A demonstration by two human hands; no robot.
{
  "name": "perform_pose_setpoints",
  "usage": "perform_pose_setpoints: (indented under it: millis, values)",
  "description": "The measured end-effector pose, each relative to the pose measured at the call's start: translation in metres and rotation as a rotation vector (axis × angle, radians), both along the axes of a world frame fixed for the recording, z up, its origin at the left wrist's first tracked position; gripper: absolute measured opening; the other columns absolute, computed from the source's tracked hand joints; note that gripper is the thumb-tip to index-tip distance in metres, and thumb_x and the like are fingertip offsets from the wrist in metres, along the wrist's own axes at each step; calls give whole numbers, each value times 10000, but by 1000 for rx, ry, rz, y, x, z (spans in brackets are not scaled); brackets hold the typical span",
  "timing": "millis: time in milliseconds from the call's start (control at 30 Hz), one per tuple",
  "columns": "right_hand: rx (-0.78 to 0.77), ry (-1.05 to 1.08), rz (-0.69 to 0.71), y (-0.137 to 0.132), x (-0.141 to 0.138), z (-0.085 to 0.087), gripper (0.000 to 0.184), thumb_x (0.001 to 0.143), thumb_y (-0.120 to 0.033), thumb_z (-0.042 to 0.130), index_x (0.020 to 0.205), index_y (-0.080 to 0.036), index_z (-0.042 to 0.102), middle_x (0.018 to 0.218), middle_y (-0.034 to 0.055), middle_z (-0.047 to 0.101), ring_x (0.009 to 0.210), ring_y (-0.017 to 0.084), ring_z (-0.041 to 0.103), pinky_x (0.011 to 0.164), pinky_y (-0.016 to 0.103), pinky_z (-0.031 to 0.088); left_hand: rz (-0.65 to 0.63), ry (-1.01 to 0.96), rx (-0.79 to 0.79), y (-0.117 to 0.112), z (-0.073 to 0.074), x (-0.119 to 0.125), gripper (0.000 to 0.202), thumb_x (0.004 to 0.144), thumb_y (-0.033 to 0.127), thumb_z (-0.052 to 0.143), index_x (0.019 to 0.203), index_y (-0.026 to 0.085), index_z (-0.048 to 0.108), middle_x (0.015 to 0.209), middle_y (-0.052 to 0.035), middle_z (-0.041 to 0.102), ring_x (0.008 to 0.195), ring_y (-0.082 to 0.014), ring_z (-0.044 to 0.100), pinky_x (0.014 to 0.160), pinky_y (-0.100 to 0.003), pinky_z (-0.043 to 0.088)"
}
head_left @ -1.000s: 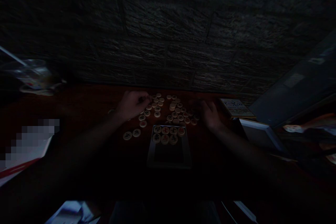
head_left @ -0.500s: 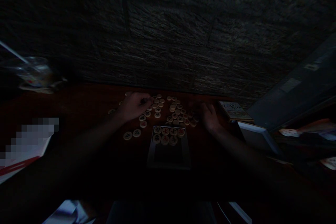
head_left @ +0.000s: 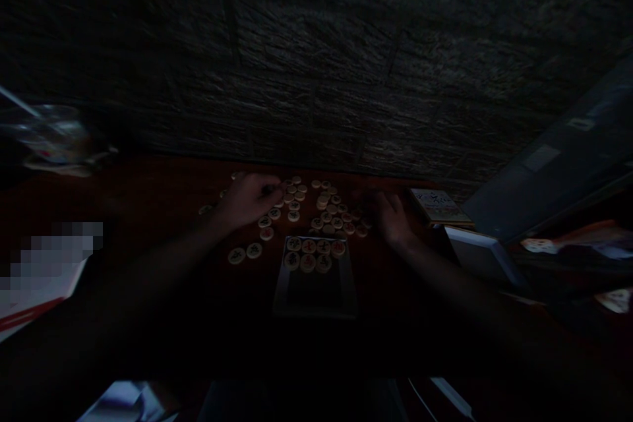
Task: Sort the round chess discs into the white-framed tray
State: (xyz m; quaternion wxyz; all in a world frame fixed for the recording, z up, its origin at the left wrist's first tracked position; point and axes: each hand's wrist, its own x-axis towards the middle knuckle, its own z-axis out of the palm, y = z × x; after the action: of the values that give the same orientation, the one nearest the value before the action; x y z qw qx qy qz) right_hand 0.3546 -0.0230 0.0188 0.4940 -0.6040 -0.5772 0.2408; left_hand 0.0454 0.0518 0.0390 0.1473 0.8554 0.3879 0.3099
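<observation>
From my distant seat I see, through the head camera, a dim reddish-brown table (head_left: 163,191) against a wall (head_left: 316,79) of rough, ridged blocks. Many loose discs (head_left: 293,216), pale, round and thick (wood or plastic, I cannot tell), lie scattered on the tabletop between my two hands and around the left one. My left hand (head_left: 251,200) bends its fingers at the edge of these discs; whether it grips one, I cannot tell. My right hand (head_left: 391,216) is lowered just beside the group's right side, its fingertips lost in darkness, so its grip also I cannot tell.

Near me is a shallow rectangular tray (head_left: 316,291), holding seven discs (head_left: 307,262) in rows of four and three, with red and black Chinese characters, mostly too dim for reading. Beyond the right hand lies a flat box (head_left: 439,206) with dark brush-like writing, and nearer, an open pale-walled box (head_left: 477,254). At far left stands a clear cup (head_left: 57,135) with a straw.
</observation>
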Motion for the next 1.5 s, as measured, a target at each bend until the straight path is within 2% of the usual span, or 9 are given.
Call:
perform_pose_setpoints:
  millis: [133, 533, 667, 900, 967, 1067, 1200, 1333, 1500]
  values:
    - [1, -5, 14, 0, 0, 0, 468, 940, -487, 414, 939, -229, 805, 1060, 97, 802, 984, 280, 728, 885, 424, 548, 65, 34, 40, -1, 0, 1, 246, 897, 315, 572, 813, 180, 760, 675, -18, 731, 626, -159, 630, 597, -254, 433]
    - [-55, -25, -24, -4, -5, 8, 498, 935, -512, 412, 939, -214, 810, 1054, 90, 807, 1016, 274, 725, 858, 375, 555, 22, 53, 47, -2, 1, 2, 234, 903, 286, 570, 818, 191, 766, 682, -10, 739, 601, -145, 623, 590, -253, 437]
    - [-113, -20, 27, -7, -8, 12, 506, 946, -502, 411, 1011, -204, 814, 1108, 93, 803, 1023, 266, 725, 884, 371, 551, 22, 89, 30, 0, -2, 2, 243, 917, 295, 563, 879, 189, 778, 731, -19, 759, 620, -143, 644, 607, -259, 451]
    - [-180, 76, 182, -8, -12, 7, 489, 942, -600, 511, 1051, -237, 819, 1113, 80, 804, 1013, 261, 748, 905, 383, 570, -181, 74, 25, 1, -8, 5, 224, 902, 241, 577, 998, 184, 771, 980, -64, 780, 853, -173, 722, 735, -288, 519]
    - [-201, 94, 181, -9, -12, 7, 488, 931, -607, 526, 1032, -236, 826, 1096, 83, 806, 957, 263, 756, 841, 372, 587, -198, 94, 23, 0, -9, 5, 232, 896, 236, 584, 1017, 187, 776, 1007, -72, 780, 883, -188, 730, 757, -309, 532]
    - [-213, 103, 174, -9, -11, 6, 519, 924, -618, 510, 995, -217, 831, 1102, 94, 804, 940, 277, 756, 757, 363, 591, -183, 110, 14, 0, -9, 5, 235, 886, 205, 582, 1007, 199, 783, 1025, -66, 787, 906, -196, 739, 777, -322, 538]
    - [-155, 82, 161, -8, -10, 6, 513, 923, -606, 495, 979, -222, 830, 1152, 81, 794, 1032, 283, 735, 803, 363, 579, -154, 116, 0, 1, -9, 4, 233, 893, 202, 571, 987, 191, 783, 985, -64, 788, 872, -192, 737, 767, -321, 536]
    - [-165, 93, 138, -9, -10, 7, 517, 928, -613, 479, 995, -232, 822, 1079, 81, 809, 937, 278, 745, 756, 378, 577, -134, 91, 1, 3, -9, 3, 259, 901, 196, 546, 1015, 181, 778, 1049, -80, 785, 938, -201, 739, 813, -326, 542]
    - [-146, 74, 114, -8, -9, 7, 525, 934, -611, 480, 989, -214, 818, 1093, 82, 806, 997, 276, 734, 864, 395, 563, -115, 92, -31, 5, -11, 3, 260, 908, 215, 547, 1020, 184, 780, 1066, -79, 796, 952, -204, 751, 823, -328, 553]
